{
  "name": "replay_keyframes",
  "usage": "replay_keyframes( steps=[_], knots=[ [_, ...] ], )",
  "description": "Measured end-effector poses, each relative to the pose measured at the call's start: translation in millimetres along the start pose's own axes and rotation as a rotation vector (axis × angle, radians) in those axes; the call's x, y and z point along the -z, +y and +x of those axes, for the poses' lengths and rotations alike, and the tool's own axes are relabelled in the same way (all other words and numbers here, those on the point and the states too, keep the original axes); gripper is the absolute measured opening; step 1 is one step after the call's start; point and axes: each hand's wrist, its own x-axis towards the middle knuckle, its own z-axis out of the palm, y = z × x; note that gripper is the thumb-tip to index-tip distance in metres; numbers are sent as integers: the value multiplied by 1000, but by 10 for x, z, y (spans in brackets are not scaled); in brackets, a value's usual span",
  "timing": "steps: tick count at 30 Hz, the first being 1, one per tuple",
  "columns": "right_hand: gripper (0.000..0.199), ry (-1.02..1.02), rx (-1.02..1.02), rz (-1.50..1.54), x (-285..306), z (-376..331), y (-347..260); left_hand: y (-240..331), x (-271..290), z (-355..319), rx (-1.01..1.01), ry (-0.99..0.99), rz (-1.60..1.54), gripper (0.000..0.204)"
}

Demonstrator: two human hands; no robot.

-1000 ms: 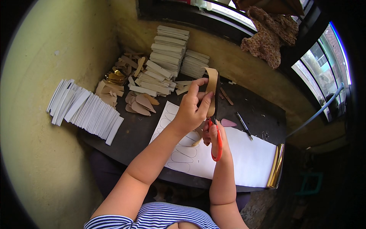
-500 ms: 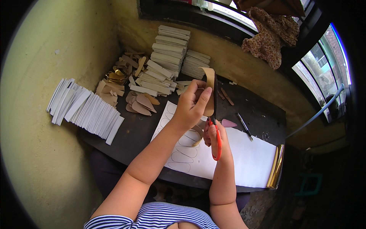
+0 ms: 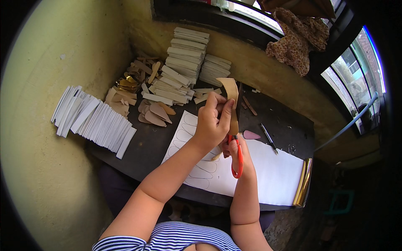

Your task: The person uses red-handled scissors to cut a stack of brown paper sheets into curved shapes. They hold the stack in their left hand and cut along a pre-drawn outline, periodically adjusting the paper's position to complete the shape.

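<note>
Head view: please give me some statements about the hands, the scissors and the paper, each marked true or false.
1. The left hand holds a tan paper piece upright. True.
2. The right hand holds scissors with blue handles. False: the handles are orange-red.
3. The white sheet bears drawn petal outlines. True.
4. The fanned white strips lie to the person's right. False: they lie to the left.

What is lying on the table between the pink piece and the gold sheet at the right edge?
In the head view, a dark pen and bare white paper lie between the pink piece and the gold sheet.
</note>
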Motion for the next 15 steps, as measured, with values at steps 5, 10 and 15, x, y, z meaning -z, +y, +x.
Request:
replay_keyframes(
  steps=[5,10,15],
  knots=[
    [60,7,19,3,-11,-7,-8,32,4,4,1,-11,-1,15],
    [58,-5,-51,16,6,-27,-63,47,18,-6,43,-41,25,15],
    [55,-14,-82,46,-9,-31,-76,52,26,11,6,-15,38,14]
  ],
)
